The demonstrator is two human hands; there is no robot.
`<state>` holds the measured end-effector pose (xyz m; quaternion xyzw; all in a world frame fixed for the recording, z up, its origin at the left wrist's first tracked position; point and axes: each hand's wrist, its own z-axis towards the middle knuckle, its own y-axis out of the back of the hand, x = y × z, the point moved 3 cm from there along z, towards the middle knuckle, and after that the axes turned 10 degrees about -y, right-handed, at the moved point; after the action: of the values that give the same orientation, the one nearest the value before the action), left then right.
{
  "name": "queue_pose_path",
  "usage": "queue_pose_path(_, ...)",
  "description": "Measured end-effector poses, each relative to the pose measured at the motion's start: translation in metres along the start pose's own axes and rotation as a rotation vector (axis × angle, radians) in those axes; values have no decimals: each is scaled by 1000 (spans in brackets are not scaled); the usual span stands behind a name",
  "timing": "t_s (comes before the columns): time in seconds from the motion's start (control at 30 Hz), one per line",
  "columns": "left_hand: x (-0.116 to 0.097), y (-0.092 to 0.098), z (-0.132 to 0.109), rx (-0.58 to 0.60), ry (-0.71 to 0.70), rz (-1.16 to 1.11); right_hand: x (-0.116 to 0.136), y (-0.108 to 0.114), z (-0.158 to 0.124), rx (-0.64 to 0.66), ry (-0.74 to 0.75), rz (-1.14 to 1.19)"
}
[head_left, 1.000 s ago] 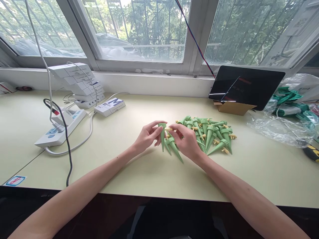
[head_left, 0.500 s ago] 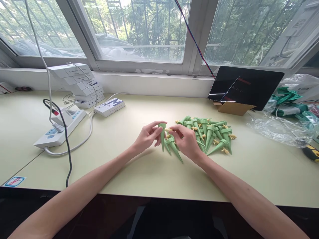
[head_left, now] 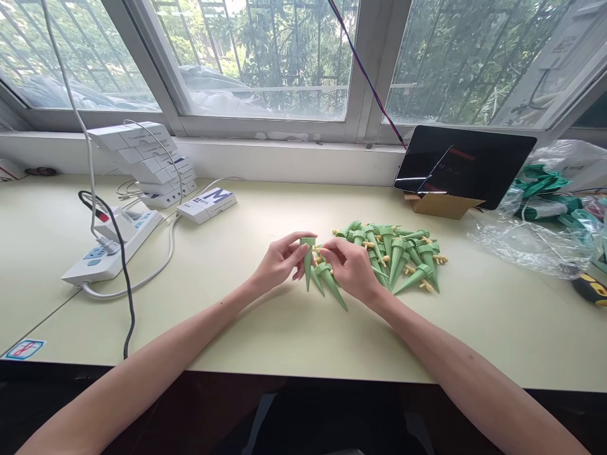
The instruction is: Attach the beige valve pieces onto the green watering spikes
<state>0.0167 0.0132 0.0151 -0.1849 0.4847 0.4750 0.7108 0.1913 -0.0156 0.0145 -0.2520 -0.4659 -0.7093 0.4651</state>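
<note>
Upright and point down, a green plant-watering spike (head_left: 308, 265) with a ribbed cap is pinched in my left hand (head_left: 279, 260). Close on its right, my right hand (head_left: 353, 264) is closed, thumb and fingertips together on a small yellow valve (head_left: 318, 248) beside the spike's cap. The fingers partly hide the valve, so I cannot tell how far it sits in the spike. Just below my hands another green spike (head_left: 332, 287) lies on the table, with one more partly behind it. To the right spreads a pile of green spikes (head_left: 398, 253) with yellow valves.
On the pale table (head_left: 265, 335), a white power strip (head_left: 109, 253) with cables and a stack of white boxes (head_left: 147, 161) stand left. One flat white box (head_left: 208, 205) lies nearby. A tablet (head_left: 465, 164) leans on a cardboard stand (head_left: 443, 205); plastic bags (head_left: 540, 243) lie right.
My right fingertips have shifted slightly at the yellow valve, which shows less now. The held spike stays nearly in place in my left hand; the whole view has moved a little.
</note>
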Motion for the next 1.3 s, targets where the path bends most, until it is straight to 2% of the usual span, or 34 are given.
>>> queue_pose_path(0.6,1,0,0,-3,-3,35,-1,-1,1,51,-4,-30)
queue_pose_path(1.07,0,0,0,4,27,-3,2,0,1,42,-6,-35)
queue_pose_path(1.3,-3,-2,1,-24,28,28,1,0,1,58,-27,-32)
